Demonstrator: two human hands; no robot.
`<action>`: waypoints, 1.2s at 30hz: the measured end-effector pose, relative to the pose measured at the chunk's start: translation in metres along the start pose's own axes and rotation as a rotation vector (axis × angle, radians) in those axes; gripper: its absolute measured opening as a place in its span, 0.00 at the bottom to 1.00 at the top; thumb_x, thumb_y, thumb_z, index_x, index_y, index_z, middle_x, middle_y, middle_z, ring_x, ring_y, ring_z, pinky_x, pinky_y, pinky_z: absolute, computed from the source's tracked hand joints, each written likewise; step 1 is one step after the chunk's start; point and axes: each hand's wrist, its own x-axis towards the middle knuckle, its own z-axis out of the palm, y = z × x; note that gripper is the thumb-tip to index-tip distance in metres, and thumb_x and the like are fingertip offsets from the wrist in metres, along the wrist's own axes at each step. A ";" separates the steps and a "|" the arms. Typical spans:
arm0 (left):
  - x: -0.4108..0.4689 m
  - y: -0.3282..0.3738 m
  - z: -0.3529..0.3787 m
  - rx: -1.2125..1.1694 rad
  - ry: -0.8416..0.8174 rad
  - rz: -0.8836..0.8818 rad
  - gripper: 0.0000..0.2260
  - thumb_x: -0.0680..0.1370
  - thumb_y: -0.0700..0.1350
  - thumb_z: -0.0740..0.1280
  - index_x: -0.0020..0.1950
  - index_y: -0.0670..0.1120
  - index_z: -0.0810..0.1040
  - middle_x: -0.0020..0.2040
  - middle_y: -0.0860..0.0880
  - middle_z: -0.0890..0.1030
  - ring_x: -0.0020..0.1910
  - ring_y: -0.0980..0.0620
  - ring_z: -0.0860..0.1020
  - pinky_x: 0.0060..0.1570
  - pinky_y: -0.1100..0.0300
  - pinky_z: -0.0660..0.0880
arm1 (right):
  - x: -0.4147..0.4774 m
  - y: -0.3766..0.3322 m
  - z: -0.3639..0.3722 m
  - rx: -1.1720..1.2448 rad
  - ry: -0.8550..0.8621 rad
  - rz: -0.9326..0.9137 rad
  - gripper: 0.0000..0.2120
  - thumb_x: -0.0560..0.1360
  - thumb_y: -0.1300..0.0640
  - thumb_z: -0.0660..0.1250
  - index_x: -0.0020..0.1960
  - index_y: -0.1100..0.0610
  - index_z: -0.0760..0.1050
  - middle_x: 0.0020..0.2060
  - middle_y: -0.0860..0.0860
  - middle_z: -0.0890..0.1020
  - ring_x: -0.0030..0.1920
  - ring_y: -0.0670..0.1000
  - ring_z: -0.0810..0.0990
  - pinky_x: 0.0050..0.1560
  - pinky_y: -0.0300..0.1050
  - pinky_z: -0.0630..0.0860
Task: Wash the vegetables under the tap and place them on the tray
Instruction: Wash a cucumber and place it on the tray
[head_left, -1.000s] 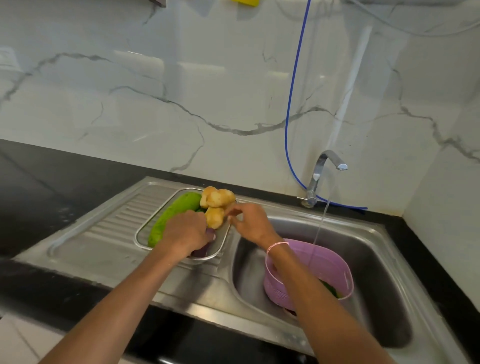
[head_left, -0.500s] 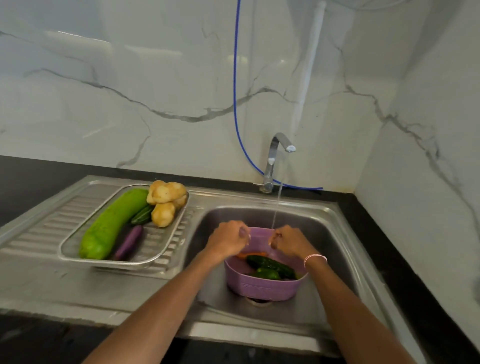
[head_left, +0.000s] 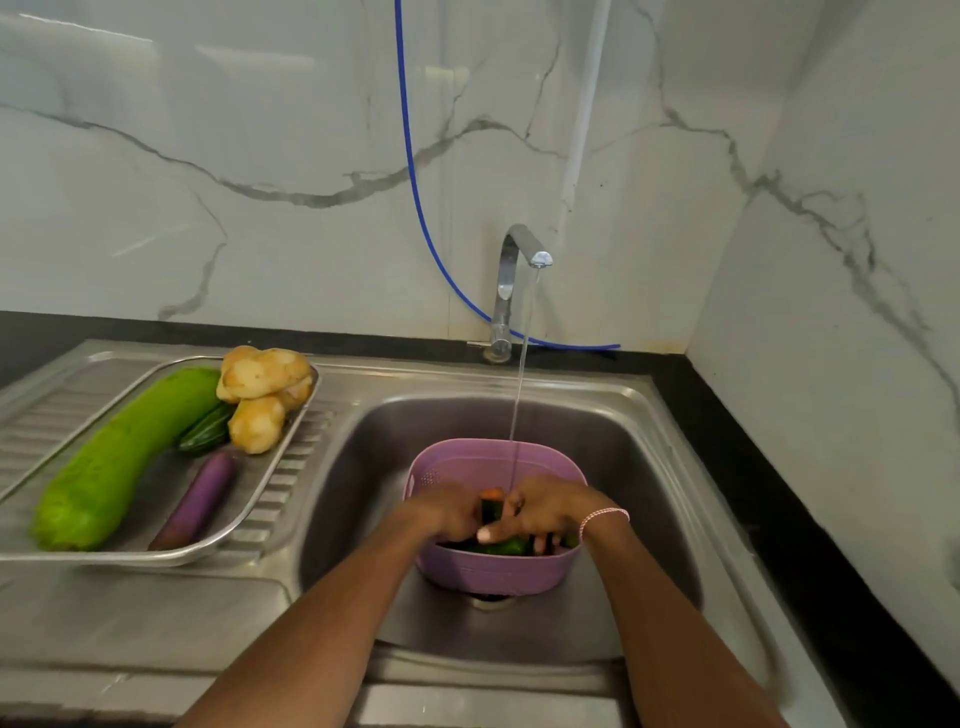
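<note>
While tap water (head_left: 519, 389) runs | left hand (head_left: 445, 513) fingers curled round cucumber (head_left: 489, 512) | right hand (head_left: 548, 512) fingers pinching it

Basket (head_left: 493, 566) lilac; cucumber (head_left: 506, 546) in it dark green. Gourd (head_left: 119, 457) light green, eggplant (head_left: 200, 501) purple, potatoes (head_left: 265, 374) yellow-brown. Wall (head_left: 260, 130) white marble, grey veins. Hose (head_left: 410, 156) blue. Surface (head_left: 779, 493) black. Tray (head_left: 130, 557), sink (head_left: 374, 467), tap (head_left: 506, 280) steel grey. Wristband (head_left: 605, 515) pink.
</note>
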 end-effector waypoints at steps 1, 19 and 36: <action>-0.002 0.001 -0.001 0.009 -0.035 0.008 0.14 0.83 0.45 0.63 0.67 0.42 0.79 0.65 0.41 0.81 0.63 0.40 0.79 0.58 0.55 0.73 | -0.001 -0.001 0.000 0.009 -0.054 0.011 0.24 0.71 0.36 0.79 0.54 0.54 0.83 0.38 0.49 0.86 0.38 0.49 0.85 0.48 0.46 0.83; 0.016 -0.019 -0.029 -0.618 0.414 0.295 0.16 0.80 0.55 0.71 0.64 0.51 0.77 0.52 0.53 0.84 0.51 0.53 0.82 0.55 0.51 0.79 | 0.021 0.006 -0.037 1.117 0.357 -0.214 0.10 0.84 0.60 0.67 0.64 0.60 0.79 0.55 0.62 0.84 0.42 0.53 0.86 0.48 0.47 0.87; 0.036 -0.038 -0.019 -0.544 0.516 0.282 0.07 0.75 0.51 0.75 0.50 0.56 0.80 0.41 0.57 0.83 0.39 0.60 0.81 0.45 0.50 0.79 | 0.057 0.007 -0.023 0.541 0.621 -0.370 0.15 0.73 0.41 0.79 0.47 0.51 0.81 0.40 0.48 0.86 0.40 0.42 0.83 0.44 0.40 0.81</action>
